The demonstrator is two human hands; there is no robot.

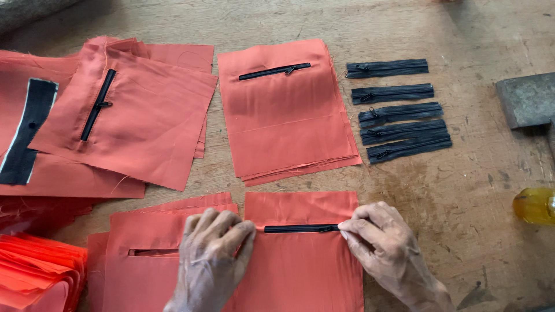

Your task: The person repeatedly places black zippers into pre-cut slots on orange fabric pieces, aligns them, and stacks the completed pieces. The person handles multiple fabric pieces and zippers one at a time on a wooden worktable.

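I see my left hand laid flat with fingers curled lightly, pressing down on the orange fabric panel just left of the black zipper set in its slot; it grips nothing. My right hand pinches the right end of that zipper between thumb and forefinger, at the panel's right edge. The panel lies at the near edge of the wooden table, overlapping a second orange panel with an open slot on its left. Beyond it sits a stack of finished panels with a zipper fitted near the top. To the right of that stack, five loose black zippers lie in a column. At far left, more orange panels lie fanned out.
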